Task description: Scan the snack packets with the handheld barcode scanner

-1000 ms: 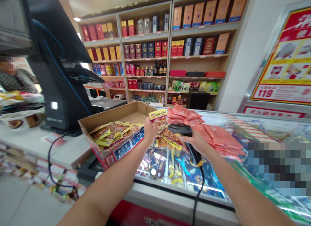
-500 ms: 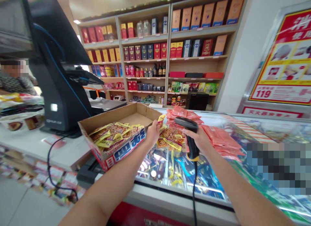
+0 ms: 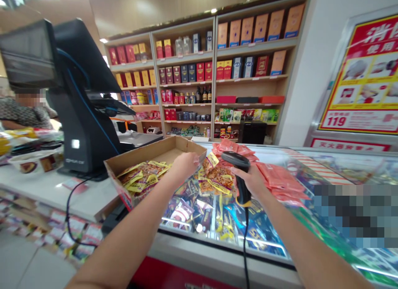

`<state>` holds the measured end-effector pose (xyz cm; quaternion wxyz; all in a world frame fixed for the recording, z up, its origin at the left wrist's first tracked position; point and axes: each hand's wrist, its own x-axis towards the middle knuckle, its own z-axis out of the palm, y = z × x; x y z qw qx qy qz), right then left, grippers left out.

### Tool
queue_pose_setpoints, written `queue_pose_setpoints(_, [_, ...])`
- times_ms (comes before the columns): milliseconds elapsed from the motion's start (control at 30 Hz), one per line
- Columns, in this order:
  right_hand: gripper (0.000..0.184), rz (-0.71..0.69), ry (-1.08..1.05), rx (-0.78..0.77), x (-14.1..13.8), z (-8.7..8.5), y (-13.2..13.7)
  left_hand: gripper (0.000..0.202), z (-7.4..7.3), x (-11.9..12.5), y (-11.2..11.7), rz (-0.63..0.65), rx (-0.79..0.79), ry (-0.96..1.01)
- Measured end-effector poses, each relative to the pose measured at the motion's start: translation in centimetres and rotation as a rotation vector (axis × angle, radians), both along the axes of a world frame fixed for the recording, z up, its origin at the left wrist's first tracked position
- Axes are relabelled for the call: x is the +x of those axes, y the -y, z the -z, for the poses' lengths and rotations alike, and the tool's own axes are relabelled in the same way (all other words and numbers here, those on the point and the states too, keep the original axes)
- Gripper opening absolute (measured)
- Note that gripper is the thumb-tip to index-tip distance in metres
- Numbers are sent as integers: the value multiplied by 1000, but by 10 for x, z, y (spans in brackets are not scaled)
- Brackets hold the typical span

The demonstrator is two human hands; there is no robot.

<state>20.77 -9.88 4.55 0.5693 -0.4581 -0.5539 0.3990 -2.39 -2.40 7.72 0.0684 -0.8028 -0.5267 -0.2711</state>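
Note:
My right hand (image 3: 251,180) is wrapped round the handle of a black barcode scanner (image 3: 238,159), held upright above the glass counter. Its cable hangs down past the counter's front edge. My left hand (image 3: 185,164) is over the right side of an open cardboard box (image 3: 149,153), its fingers blurred and turned partly away. Yellow snack packets (image 3: 143,176) lie inside the box. Between my hands, a pile of the same snack packets (image 3: 217,177) rests on the glass, one packet tilted up at its back. Behind and right of the scanner are stacked pink packets (image 3: 280,178).
A black checkout terminal (image 3: 83,115) stands on the white counter (image 3: 40,189) at left, with a loose black cable (image 3: 68,206). Beyond it is a person (image 3: 25,110). Packaged goods show beneath the glass counter top (image 3: 207,218). Shelves (image 3: 186,82) of boxes and bottles line the back.
My left hand has let go of a yellow snack packet, now on the pile, and moved left over the box. My right hand still holds the scanner. The view has shifted slightly.

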Motion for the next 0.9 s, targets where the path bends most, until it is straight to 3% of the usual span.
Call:
queue_pose_setpoints(100, [28, 14, 6, -9, -2, -1, 1, 12, -34, -32, -20, 131, -99, -112])
queue_pose_setpoints(167, [28, 8, 12, -12, -2, -1, 1, 5, -41, -44, -37, 94, -196, -141])
queue_pose_setpoints(300, [29, 0, 13, 2, -2, 0, 1, 10, -19, -51, -63, -65, -339, -63])
queue_pose_setpoints(433, [30, 2, 16, -14, -2, 1, 1, 18, 8, -57, -74, -5, -425, -60])
queue_pose_setpoints(533, [29, 3, 12, -23, -3, 0, 1, 24, 11, -63, -73, 50, -388, -26])
queue_pose_setpoints(733, [29, 6, 5, -6, -3, 0, 1, 26, -13, -62, -51, -245, -596, 40])
queue_pose_setpoints(800, [29, 7, 4, -4, -2, 0, 0, 23, -27, -62, -44, -258, -596, 35])
queue_pose_setpoints(900, [28, 3, 25, 14, -2, 1, -1, 18, -52, -62, -32, -162, -568, -5])
